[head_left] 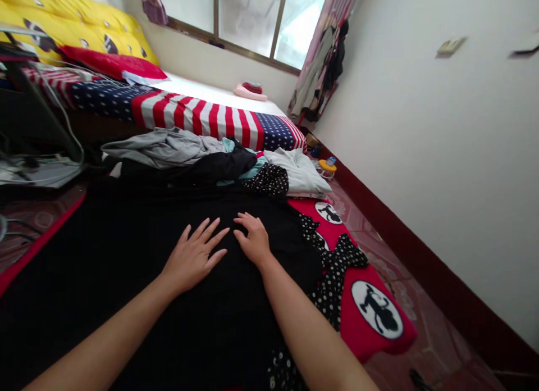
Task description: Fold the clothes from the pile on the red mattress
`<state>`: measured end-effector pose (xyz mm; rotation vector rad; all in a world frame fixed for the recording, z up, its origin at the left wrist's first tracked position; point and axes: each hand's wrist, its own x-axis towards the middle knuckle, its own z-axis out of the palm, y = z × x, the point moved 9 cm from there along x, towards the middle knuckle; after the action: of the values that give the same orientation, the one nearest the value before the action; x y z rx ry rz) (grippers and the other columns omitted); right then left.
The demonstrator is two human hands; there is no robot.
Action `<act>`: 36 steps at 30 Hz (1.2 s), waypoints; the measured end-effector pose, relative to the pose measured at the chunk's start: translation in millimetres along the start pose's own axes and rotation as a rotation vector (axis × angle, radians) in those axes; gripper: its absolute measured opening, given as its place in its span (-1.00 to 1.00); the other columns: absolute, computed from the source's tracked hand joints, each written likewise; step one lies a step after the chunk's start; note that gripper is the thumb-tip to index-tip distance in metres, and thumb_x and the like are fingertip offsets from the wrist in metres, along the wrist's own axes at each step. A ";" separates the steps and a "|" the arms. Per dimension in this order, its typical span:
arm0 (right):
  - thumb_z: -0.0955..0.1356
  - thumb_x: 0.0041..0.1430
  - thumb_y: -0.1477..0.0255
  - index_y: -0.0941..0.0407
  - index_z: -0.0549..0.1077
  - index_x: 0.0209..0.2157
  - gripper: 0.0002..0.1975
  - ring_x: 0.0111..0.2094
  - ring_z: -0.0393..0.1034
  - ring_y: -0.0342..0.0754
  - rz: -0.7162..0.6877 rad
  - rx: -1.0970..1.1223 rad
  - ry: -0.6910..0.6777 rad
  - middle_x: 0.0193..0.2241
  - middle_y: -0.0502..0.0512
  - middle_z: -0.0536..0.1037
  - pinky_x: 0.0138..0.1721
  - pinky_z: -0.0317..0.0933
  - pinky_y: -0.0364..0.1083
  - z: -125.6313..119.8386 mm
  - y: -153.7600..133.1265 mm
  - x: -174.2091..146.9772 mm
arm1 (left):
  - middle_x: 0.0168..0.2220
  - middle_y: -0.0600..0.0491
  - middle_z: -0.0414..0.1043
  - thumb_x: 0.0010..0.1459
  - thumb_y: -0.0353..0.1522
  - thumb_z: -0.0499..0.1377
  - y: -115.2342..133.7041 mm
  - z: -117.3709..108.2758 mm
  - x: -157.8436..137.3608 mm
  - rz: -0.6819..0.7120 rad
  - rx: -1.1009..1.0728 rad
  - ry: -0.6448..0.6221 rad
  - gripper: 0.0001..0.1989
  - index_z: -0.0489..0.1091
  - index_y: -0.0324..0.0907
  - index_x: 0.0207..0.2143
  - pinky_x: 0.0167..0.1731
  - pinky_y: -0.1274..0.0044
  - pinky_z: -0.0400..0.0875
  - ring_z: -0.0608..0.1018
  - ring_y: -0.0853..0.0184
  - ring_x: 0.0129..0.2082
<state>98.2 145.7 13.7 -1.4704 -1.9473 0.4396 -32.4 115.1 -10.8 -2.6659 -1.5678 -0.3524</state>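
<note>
A large black garment point(135, 250) with white-dotted black trim point(334, 278) lies spread over a red cover point(362, 346) printed with white circles and dark figures. My left hand point(194, 255) rests flat on the black cloth, its fingers spread. Just to the right, my right hand point(252, 239) also lies on the cloth, fingers stretched forward and slightly bent. Neither hand holds anything. Beyond them, at the far edge of the garment, lie crumpled grey clothing point(164, 146), a black piece point(223, 163) and a folded pale shirt point(297, 172).
A bed with a stars-and-stripes cover point(197, 118) stands behind, bearing a red pillow point(113, 62) and yellow bedding point(84, 20). Clothes point(320, 65) hang in the far corner. A yellow stool point(327, 165) sits by the right wall point(442, 155). Cables run at the left.
</note>
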 end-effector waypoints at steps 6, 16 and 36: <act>0.34 0.14 0.39 0.10 0.47 -0.04 -0.67 -0.02 0.45 0.02 0.098 0.499 -0.128 -0.06 0.13 0.56 0.07 0.25 0.05 -48.5 5.1 -30.3 | 0.38 0.08 -0.15 0.28 -0.06 -0.11 -1.1 -2.6 -1.0 0.000 -0.006 -0.011 -0.44 0.02 0.08 0.30 0.23 0.09 -0.08 -0.02 0.10 0.35; 0.37 0.02 0.41 0.05 0.50 -0.07 -0.62 0.06 0.38 0.10 0.369 0.060 -0.196 0.00 0.17 0.51 0.11 0.22 0.13 -180.8 87.2 -183.9 | 0.38 0.04 -0.15 0.29 -0.05 -0.15 1.9 -2.6 -1.3 -0.010 -0.007 -0.014 -0.43 0.03 0.04 0.30 0.23 0.07 -0.13 -0.05 0.09 0.36; 0.32 0.16 0.29 0.07 0.41 -0.23 -0.82 -0.04 0.39 0.07 0.156 -0.305 0.441 -0.04 0.18 0.47 -0.02 0.28 0.08 -213.2 48.9 -201.5 | 0.38 0.06 -0.14 0.30 -0.06 -0.15 0.2 -3.9 -4.7 -0.032 -0.024 -0.014 -0.45 0.05 0.04 0.29 0.25 0.12 -0.13 -0.04 0.13 0.36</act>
<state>308.8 -53.3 80.5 -1.7432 -1.5990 -0.1216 -35.1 110.4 -8.0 -2.6691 -1.6227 -0.3567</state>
